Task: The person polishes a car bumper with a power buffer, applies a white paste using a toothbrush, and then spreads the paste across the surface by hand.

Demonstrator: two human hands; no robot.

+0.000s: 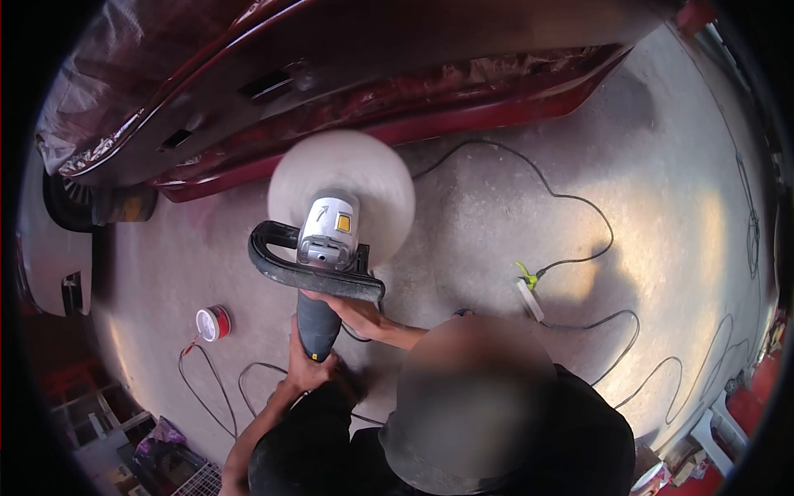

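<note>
A polisher with a dark grey body and a silver head lies across the middle of the view. Its large round pale pad is blurred at the rim, close beside the dark red car panel. My left hand is closed around the rear end of the polisher's body. Farther forward, my right hand is closed on the polisher just behind the black loop handle; that handle partly hides its fingers.
A red and white tin stands on the concrete floor at left. Black cable runs over the floor at right to a white socket strip with a green plug. Shelving with odds and ends is at lower left, a white stool at lower right.
</note>
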